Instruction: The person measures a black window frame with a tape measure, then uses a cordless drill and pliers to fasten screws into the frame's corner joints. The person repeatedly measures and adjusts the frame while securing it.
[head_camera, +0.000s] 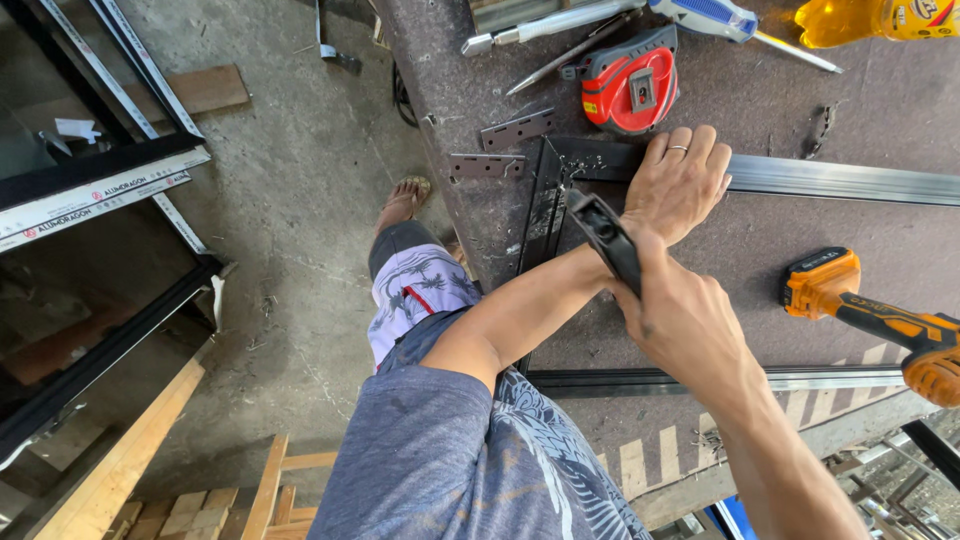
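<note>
On the dusty brown worktable above concrete floor, the left hand presses flat on a black frame, the right hand gripping a dark tool.

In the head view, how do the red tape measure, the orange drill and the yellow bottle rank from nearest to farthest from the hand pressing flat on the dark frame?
1. Red tape measure, just above the left hand.
2. Orange drill, lower right on the table.
3. Yellow bottle, top right edge.

Black tool, slim and long, gripped tilted, tip down at corner of frame. Dark metal frame, flat on bench, corner just below red tape measure, rails running right and down.
</note>
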